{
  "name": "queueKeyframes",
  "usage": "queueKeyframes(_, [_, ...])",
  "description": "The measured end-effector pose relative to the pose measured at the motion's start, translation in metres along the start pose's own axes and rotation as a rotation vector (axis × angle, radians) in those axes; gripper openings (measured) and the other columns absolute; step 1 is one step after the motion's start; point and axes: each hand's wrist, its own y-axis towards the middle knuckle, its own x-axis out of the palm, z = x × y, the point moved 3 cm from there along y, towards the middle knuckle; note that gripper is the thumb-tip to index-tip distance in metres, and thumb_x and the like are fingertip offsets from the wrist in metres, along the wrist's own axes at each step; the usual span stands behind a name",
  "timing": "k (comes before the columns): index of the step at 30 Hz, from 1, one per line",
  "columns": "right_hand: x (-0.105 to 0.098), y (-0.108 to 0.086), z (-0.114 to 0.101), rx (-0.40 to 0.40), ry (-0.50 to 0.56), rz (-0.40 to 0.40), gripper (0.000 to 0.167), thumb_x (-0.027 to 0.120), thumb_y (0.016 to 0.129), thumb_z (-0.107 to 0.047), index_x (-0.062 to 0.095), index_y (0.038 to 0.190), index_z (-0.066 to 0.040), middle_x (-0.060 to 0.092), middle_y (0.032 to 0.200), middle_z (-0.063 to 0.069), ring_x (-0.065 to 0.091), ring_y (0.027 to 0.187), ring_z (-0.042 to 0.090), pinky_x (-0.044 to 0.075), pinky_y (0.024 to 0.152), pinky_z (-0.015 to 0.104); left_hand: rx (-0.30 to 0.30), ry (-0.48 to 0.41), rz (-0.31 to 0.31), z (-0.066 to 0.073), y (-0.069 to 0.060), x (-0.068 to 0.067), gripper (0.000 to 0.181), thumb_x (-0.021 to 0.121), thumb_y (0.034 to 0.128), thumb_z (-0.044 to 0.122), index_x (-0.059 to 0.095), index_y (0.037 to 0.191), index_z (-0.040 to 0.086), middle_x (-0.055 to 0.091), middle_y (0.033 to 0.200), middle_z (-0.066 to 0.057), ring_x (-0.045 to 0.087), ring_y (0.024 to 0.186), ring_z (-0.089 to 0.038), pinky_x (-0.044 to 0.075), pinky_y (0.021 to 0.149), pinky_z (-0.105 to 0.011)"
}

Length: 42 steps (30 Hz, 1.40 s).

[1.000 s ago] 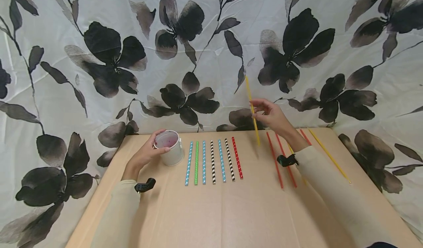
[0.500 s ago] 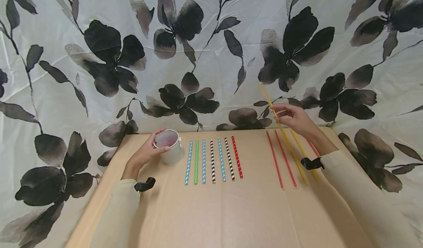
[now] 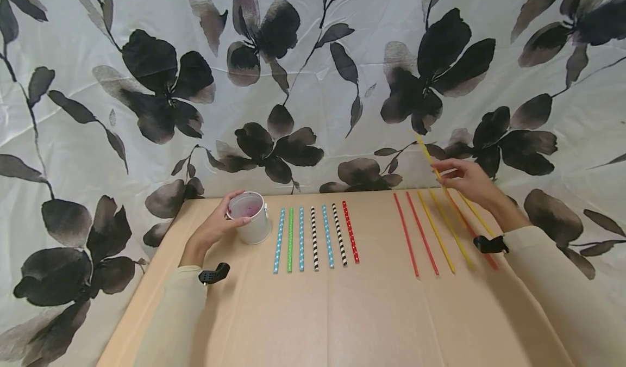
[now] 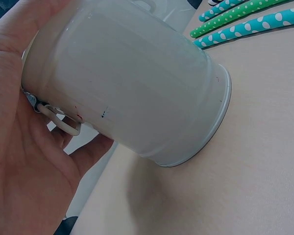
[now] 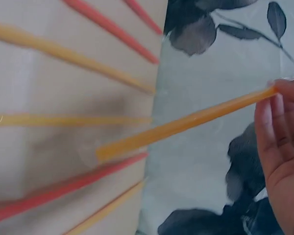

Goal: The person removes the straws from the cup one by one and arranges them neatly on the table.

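My left hand (image 3: 212, 226) grips a small white pail (image 3: 255, 231) at the back left of the table, its inside stained pinkish. In the left wrist view the pail (image 4: 132, 83) fills the middle, a handle loop hanging by my palm. My right hand (image 3: 471, 185), near the table's back right edge, pinches a plain yellow straw (image 3: 426, 152) between thumb and fingers. The straw slants above the table, and in the right wrist view its free end (image 5: 108, 151) hangs over other straws. Below lie red straws (image 3: 407, 236) and yellow straws (image 3: 437, 231) in a spaced row.
Mid-table lies a row of patterned straws: blue dotted (image 3: 279, 242), green dotted (image 3: 290, 242), black-and-white striped (image 3: 314, 239) and red dotted (image 3: 350, 231). A floral cloth (image 3: 342, 100) hangs behind the wooden table (image 3: 313, 318).
My right hand has moved right and slightly down with the yellow straw, from left of the plain straws to above their right part. The left hand and pail have stayed put.
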Motion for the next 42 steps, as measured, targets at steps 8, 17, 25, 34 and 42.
queueKeyframes(8, [-0.016,-0.012,0.033,0.133,-0.086,-0.017,0.042,0.059,0.101,-0.005,0.055,0.143,-0.005,0.055,0.138,0.024,0.062,0.112,0.040,0.054,0.077,0.019,0.016,0.000,-0.002,0.000,-0.002,0.001,0.088,0.076,0.0916,0.024,0.021,0.160,0.026,0.032,0.155,-0.019,0.028,0.145,-0.042,0.020,0.117,-0.068])
queueKeyframes(17, [-0.022,-0.026,0.061,0.165,-0.179,-0.015,0.040,0.060,0.099,-0.001,0.056,0.139,0.002,0.055,0.132,0.032,0.062,0.112,0.048,0.057,0.073,0.028,0.026,0.010,-0.003,-0.002,-0.007,-0.004,0.088,0.076,0.0912,0.024,0.021,0.160,0.023,0.034,0.153,-0.021,0.031,0.143,-0.043,0.023,0.115,-0.068])
queueKeyframes(25, [-0.029,-0.039,0.084,0.269,-0.293,-0.054,0.044,0.059,0.091,0.004,0.056,0.135,0.007,0.054,0.127,0.037,0.057,0.110,0.051,0.058,0.074,0.038,0.027,0.013,-0.008,-0.004,-0.009,-0.003,0.088,0.077,0.0909,0.024,0.022,0.160,0.023,0.034,0.153,-0.021,0.030,0.143,-0.042,0.022,0.115,-0.068])
queueKeyframes(34, [-0.041,-0.056,0.101,0.299,-0.398,-0.138,0.051,0.058,0.081,0.008,0.056,0.131,0.010,0.056,0.121,0.041,0.055,0.104,0.051,0.053,0.073,0.043,0.029,0.007,-0.011,-0.003,-0.004,-0.003,0.088,0.077,0.0909,0.024,0.022,0.160,0.025,0.034,0.153,-0.021,0.032,0.143,-0.043,0.024,0.116,-0.067])
queueKeyframes(42, [-0.045,-0.066,0.118,0.403,-0.414,-0.197,0.049,0.055,0.084,0.006,0.053,0.133,0.011,0.053,0.121,0.041,0.053,0.104,0.052,0.043,0.093,0.068,0.017,0.001,-0.011,-0.003,-0.002,-0.005,0.089,0.078,0.0904,0.027,0.022,0.159,0.026,0.034,0.154,-0.019,0.031,0.144,-0.043,0.023,0.116,-0.067])
